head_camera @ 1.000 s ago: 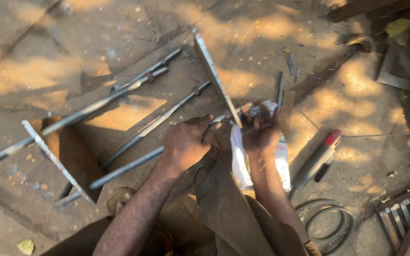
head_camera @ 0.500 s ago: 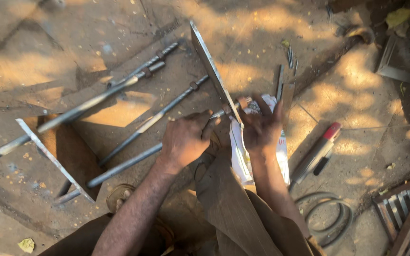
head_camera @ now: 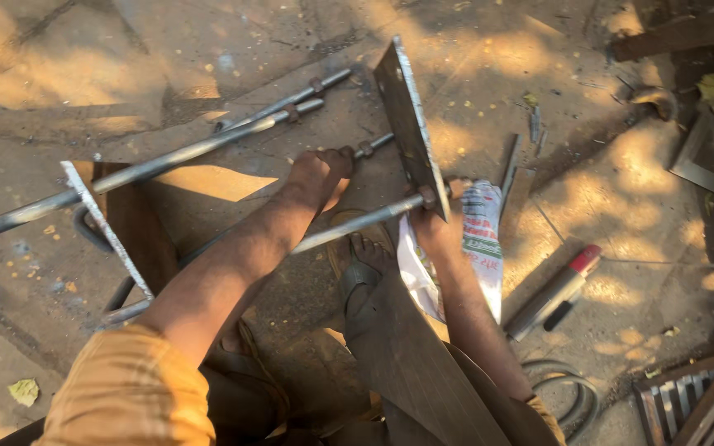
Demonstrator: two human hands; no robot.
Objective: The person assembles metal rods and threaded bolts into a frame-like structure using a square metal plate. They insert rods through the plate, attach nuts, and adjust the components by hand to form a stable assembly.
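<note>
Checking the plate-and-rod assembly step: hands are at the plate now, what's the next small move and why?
Probably snug the nut against the flat steel plate. The right hand sits at the joint where the lower threaded rod passes through the plate, and the left hand reaches toward the next rod's nut. The plate stands tilted on edge, so steadying it first seems wise.

Open concrete ground (head_camera: 208,58) lies beyond the frame, top left, free for a reach. Nearer in, passage is crowded: long grey threaded steel rods (head_camera: 192,153) run slantwise across, and an upright flat steel plate (head_camera: 411,128) stands between the left hand (head_camera: 320,169) and the right hand (head_camera: 435,223). A white printed plastic sack (head_camera: 481,239) sits just right of the plate. A red-tipped grey metal tool (head_camera: 555,289) and coiled dark wire (head_camera: 568,388) block the lower right; a sandalled foot (head_camera: 361,272) fills the middle.
</note>
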